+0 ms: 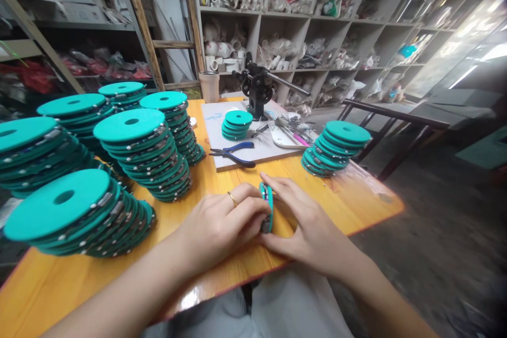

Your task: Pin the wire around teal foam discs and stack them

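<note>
Near the table's front edge, a teal foam spool (268, 203) stands on edge between my two hands. Dark and silvery bits with small white beads show along its rim. My left hand (225, 216), with a ring on one finger, has its fingers curled against the left side of the spool. My right hand (304, 219) grips the spool's edge from the right, thumb at the bottom and fingertips at the top. What the left fingertips pinch is partly hidden. Just beyond lie blue-handled pliers (233, 154), partly on a pale board (261, 156).
Tall stacks of teal spools (144, 153) crowd the table's left side. Smaller stacks stand on the board (236, 125) and at the right (336, 148). A black hand-cranked device (257, 87), a white tray (281, 136) and a cup (209, 86) are behind.
</note>
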{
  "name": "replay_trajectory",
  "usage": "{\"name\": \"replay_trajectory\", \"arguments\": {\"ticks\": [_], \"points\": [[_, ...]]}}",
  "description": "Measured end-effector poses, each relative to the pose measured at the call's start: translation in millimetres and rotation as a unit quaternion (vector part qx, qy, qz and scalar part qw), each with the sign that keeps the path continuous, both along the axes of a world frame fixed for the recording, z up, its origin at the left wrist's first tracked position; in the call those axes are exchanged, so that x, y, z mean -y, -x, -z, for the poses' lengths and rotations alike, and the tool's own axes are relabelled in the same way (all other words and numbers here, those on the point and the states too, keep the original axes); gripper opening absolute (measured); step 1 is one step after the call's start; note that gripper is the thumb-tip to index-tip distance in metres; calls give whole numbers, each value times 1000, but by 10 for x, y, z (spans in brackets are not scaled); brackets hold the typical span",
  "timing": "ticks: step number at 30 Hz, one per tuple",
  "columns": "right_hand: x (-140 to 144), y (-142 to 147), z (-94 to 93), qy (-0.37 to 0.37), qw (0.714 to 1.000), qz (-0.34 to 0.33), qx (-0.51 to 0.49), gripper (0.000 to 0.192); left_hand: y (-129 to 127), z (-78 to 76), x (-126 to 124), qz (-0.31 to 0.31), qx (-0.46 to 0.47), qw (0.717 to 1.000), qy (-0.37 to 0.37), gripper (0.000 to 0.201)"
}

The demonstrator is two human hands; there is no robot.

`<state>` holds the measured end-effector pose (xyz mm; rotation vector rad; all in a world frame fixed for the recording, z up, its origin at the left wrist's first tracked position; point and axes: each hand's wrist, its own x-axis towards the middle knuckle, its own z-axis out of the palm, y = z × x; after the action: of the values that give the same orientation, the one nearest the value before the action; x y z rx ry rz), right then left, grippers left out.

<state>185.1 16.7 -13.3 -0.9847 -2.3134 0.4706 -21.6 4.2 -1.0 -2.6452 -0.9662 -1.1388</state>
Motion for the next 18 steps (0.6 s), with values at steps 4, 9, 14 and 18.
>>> {"name": "replay_trajectory", "arguments": {"ticks": [4, 9, 14, 18], "points": [[-7, -23, -32, 24, 999, -23, 9, 80, -3, 9, 5, 4, 32, 999, 11, 10], [-30, -85, 22, 43, 999, -28, -16, 83, -40, 6, -11, 44, 128, 986, 95, 10], [-28, -105, 3, 21, 999, -47, -18, 75, -80, 1, -22, 47, 185, 968, 160, 9], [-18, -132, -32, 5, 998, -55, 4, 76, -88, 4, -18, 60, 181, 967, 171, 11]]}}
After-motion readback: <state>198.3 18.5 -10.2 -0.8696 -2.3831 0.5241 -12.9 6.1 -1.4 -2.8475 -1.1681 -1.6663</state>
